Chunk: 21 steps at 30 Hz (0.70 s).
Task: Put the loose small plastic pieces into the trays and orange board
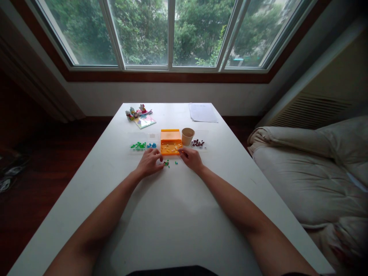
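Both my arms reach far out over a white table point(172, 214). My left hand point(148, 162) rests knuckles up with its fingers curled, the fingertips at a few tiny green and blue pieces point(167, 163) on the table. My right hand point(191, 158) is closed in a pinch at the front right corner of an orange tray point(170, 142) that holds small light bits. What the pinch holds is too small to make out.
A paper cup point(188, 136) stands right of the tray, with dark red pieces point(197, 143) beyond it. Green and blue pieces point(143, 145) lie left of the tray. Small toy figures with a colourful card point(140, 115) and a paper sheet point(202, 112) sit at the far edge. A sofa point(310, 172) stands to the right.
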Each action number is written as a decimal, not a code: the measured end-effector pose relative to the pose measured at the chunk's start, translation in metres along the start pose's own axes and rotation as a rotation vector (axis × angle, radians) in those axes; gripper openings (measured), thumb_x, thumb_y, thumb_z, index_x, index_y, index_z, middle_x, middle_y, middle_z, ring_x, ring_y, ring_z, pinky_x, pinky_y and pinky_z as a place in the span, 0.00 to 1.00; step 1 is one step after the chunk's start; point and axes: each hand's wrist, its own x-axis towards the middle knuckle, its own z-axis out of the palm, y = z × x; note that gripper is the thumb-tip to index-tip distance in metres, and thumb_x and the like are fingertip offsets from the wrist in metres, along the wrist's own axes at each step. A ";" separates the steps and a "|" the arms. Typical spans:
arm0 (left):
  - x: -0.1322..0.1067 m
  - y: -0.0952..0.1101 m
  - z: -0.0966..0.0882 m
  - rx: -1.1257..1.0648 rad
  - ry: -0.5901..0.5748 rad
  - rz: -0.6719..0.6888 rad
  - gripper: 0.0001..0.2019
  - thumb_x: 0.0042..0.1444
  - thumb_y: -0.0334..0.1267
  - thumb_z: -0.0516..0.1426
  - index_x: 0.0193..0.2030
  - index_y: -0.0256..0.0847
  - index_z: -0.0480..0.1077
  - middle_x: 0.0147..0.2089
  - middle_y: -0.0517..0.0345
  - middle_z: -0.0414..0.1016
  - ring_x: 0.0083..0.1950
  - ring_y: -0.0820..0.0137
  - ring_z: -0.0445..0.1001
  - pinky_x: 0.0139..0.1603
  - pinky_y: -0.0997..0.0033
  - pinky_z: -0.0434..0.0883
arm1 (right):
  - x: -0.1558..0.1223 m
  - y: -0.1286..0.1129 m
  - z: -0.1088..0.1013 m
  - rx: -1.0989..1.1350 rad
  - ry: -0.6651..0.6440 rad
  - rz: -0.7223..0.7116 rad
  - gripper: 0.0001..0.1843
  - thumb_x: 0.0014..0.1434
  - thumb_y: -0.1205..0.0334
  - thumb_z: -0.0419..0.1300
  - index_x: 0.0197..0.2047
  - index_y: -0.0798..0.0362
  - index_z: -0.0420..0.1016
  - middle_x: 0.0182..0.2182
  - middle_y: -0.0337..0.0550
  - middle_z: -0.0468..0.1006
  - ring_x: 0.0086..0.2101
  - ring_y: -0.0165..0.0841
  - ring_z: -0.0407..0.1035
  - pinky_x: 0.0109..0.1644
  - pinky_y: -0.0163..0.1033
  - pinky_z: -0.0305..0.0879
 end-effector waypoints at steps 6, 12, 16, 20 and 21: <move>0.000 -0.005 0.000 -0.021 -0.075 0.038 0.07 0.53 0.44 0.65 0.35 0.46 0.75 0.44 0.54 0.71 0.51 0.58 0.64 0.56 0.53 0.64 | 0.000 0.000 -0.001 0.009 0.008 0.000 0.10 0.64 0.61 0.57 0.44 0.51 0.80 0.32 0.42 0.81 0.30 0.31 0.72 0.37 0.34 0.64; 0.001 -0.008 0.004 -0.048 -0.081 0.078 0.04 0.54 0.41 0.64 0.36 0.46 0.76 0.44 0.54 0.72 0.50 0.58 0.64 0.55 0.54 0.65 | 0.001 -0.001 0.000 0.000 0.010 -0.008 0.10 0.65 0.61 0.57 0.43 0.51 0.80 0.30 0.41 0.80 0.29 0.31 0.70 0.35 0.33 0.62; 0.001 -0.014 0.007 -0.063 -0.056 0.103 0.04 0.56 0.42 0.63 0.35 0.47 0.76 0.44 0.55 0.73 0.50 0.59 0.65 0.55 0.56 0.65 | 0.001 -0.001 0.000 0.006 0.008 -0.017 0.10 0.65 0.61 0.57 0.44 0.52 0.80 0.31 0.41 0.80 0.29 0.30 0.70 0.35 0.33 0.62; 0.002 -0.022 0.010 -0.064 0.052 0.056 0.04 0.58 0.41 0.61 0.36 0.46 0.75 0.45 0.54 0.72 0.50 0.60 0.66 0.55 0.56 0.65 | 0.001 -0.001 0.001 0.006 -0.003 -0.010 0.10 0.65 0.61 0.57 0.44 0.51 0.80 0.31 0.42 0.80 0.29 0.31 0.71 0.37 0.34 0.63; 0.003 -0.024 0.010 -0.060 0.085 0.030 0.04 0.58 0.41 0.61 0.36 0.46 0.75 0.45 0.54 0.72 0.50 0.60 0.66 0.55 0.56 0.66 | 0.001 -0.001 0.001 0.003 -0.005 -0.007 0.10 0.65 0.61 0.57 0.44 0.51 0.80 0.31 0.42 0.81 0.29 0.31 0.71 0.37 0.34 0.64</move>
